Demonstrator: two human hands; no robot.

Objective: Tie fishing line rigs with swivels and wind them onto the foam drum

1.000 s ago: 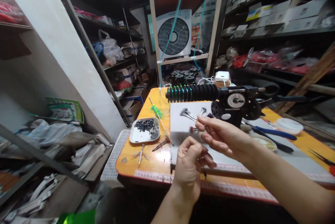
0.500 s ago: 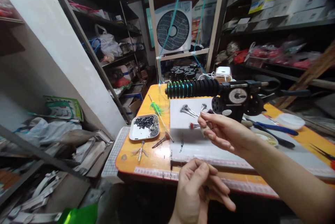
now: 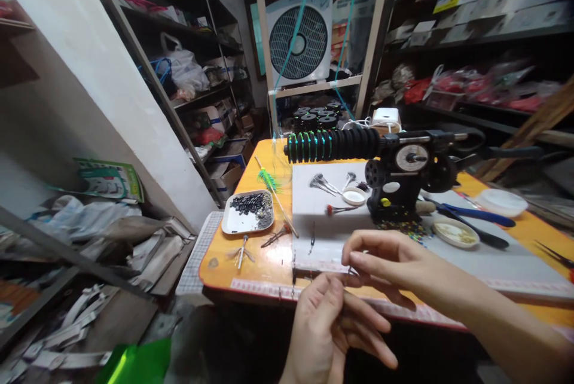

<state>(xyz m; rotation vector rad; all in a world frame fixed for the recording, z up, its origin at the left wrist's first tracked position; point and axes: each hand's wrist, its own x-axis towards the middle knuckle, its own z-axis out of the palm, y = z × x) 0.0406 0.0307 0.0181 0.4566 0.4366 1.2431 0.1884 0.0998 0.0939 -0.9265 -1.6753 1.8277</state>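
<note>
At the table's front edge, my left hand [image 3: 319, 321] pinches thumb against index finger, the other fingers stretched out. A small, thin dark piece [image 3: 352, 271] shows between my hands, too small and blurred to name. My right hand [image 3: 388, 261] meets it from the right, its thumb and index fingertips closed around that spot. Just beyond, a short dark rig [image 3: 313, 239] with thin wire ends lies on the white board [image 3: 309, 210]. Another dark thin piece [image 3: 293, 276] is at the table's edge, left of my hands.
A white tray [image 3: 228, 229] of black tubes and small metal parts stands left. Behind are a black machine with a ribbed, thread-wound shaft [image 3: 334, 145], a small white dish [image 3: 354, 197] and grey-tipped bundles [image 3: 323, 183]. Blue-handled pliers [image 3: 475, 215] and a shallow dish [image 3: 456, 243] lie right.
My right hand has come down from over the board to my left hand, and their fingertips are now close together. The small white dish behind has come into sight.
</note>
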